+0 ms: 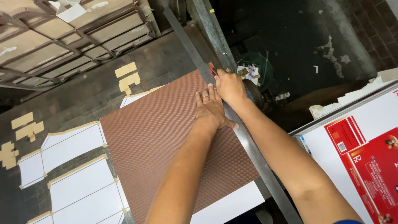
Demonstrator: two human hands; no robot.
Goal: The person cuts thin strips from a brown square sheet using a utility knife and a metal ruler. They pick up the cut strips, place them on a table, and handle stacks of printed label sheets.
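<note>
Both hands work at the brown textured sheet (166, 145): left hand (212, 108) flat, pinning it beside the steel straightedge (248, 145); right hand (229, 86) gripping a red-tipped cutter (212, 70) along that edge.

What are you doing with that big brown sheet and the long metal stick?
A person is leaning over a dark worktable. The left hand presses flat on a brown textured sheet, its thumb against a long metal straightedge that lies along the sheet's right edge. The right hand holds a small red-tipped cutter against the straightedge, near the sheet's far corner. White card cutouts lie to the left, and a red printed sheet sits to the right.
</note>
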